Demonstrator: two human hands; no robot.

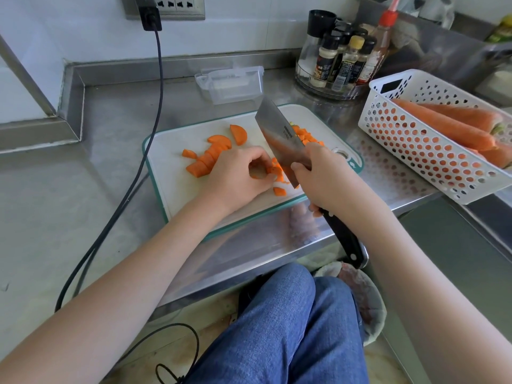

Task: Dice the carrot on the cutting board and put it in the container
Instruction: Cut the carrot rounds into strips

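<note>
whole carrots (448, 126) in white basket (410, 151)

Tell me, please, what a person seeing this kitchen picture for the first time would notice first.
The eye goes first to the cleaver in the middle, gripped by the right hand over the white cutting board, while the left hand pinches a few carrot pieces beside the blade. Next come the orange half-moon slices left of that hand, then the white basket of whole carrots at the right.
</note>
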